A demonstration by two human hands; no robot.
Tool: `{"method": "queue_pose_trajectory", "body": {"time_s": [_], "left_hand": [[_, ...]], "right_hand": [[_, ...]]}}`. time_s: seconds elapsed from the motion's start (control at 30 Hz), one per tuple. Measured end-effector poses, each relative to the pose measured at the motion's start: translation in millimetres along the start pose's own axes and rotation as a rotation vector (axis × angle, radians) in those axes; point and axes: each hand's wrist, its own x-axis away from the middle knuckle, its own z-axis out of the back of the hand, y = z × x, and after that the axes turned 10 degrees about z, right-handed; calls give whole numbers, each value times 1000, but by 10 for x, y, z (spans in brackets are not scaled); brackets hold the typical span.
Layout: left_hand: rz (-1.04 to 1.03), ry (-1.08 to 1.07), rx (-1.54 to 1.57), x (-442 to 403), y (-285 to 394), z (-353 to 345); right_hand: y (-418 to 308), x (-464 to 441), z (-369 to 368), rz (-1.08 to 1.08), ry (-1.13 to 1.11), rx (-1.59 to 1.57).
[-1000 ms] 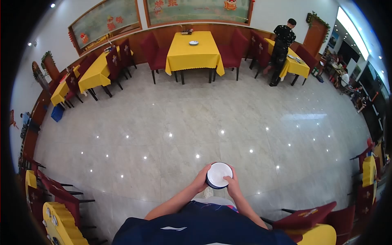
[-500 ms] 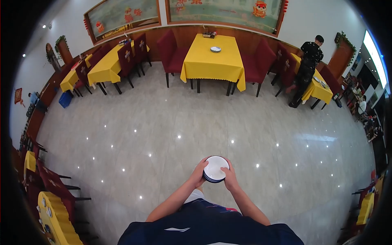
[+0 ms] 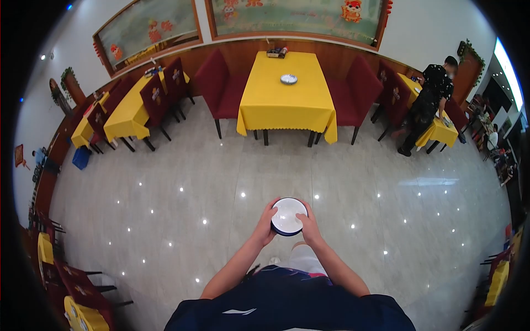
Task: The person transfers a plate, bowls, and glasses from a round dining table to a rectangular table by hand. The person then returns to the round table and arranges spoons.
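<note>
Held out in front of my body is a stack of round bowls point(image 3: 287, 217), white inside with a dark blue outer side. My left hand point(image 3: 266, 223) wraps the left side of the stack, its thumb at the rim. On the other side my right hand point(image 3: 309, 223) grips it, the thumb lying over the rim onto the white inside. Both sets of fingers are partly hidden beneath the stack. How many bowls are stacked cannot be made out.
Ahead stands a table with a yellow cloth point(image 3: 287, 102), bearing a stack of plates point(image 3: 289, 79). Dark red chairs point(image 3: 353, 91) flank it. A person in black point(image 3: 428, 105) leans over a table at right. A blue bin point(image 3: 81, 158) sits at left. Grey tiled floor point(image 3: 182, 160) lies between.
I have moved forward, so the yellow table looks nearer. The stack stays in both hands, slightly higher in view. The person at right has bent further over the table.
</note>
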Motion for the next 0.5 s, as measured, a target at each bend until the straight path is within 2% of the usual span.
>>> {"method": "queue_pose_trajectory", "body": {"time_s": [0.37, 0.5], "left_hand": [[58, 9, 55, -2511, 949, -8], [60, 43, 58, -3330, 1395, -258]], "right_hand": [[105, -2532, 557, 30, -1, 12], [-52, -3471, 775, 10, 0, -44]]}}
